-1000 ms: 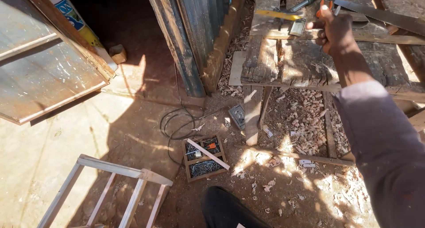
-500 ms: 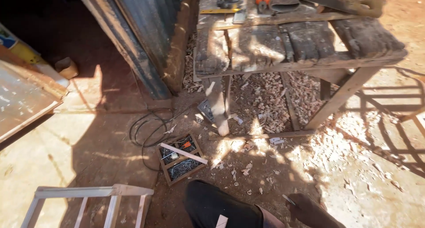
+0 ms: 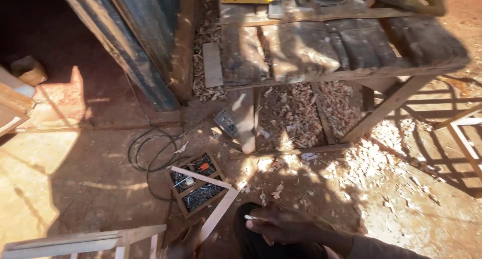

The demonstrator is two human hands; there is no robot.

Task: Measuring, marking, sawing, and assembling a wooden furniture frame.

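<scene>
Wooden frame [image 3: 83, 237]: pale slats, lying on the dirt at lower left; joints look assembled, though only a part shows.
Cable [image 3: 150, 151]: black, coiled loosely on the ground, near the box.
Nail box [image 3: 197, 184]: divided wooden tray holding dark nails and small bits; a pale strip lies across its top.
Left hand [image 3: 185, 244]: low at the frame's edge, fingers closed on the lower end of the angled wood strip [image 3: 217, 215].
Right hand [image 3: 281, 224]: just beside it, fingers pinched on a small pale nail [image 3: 252, 218].
Workbench [image 3: 346, 48]: rough planks, tools on top, shavings beneath.
Progress: strip and nail in hand, not yet driven; no hammer visible near the hands.
</scene>
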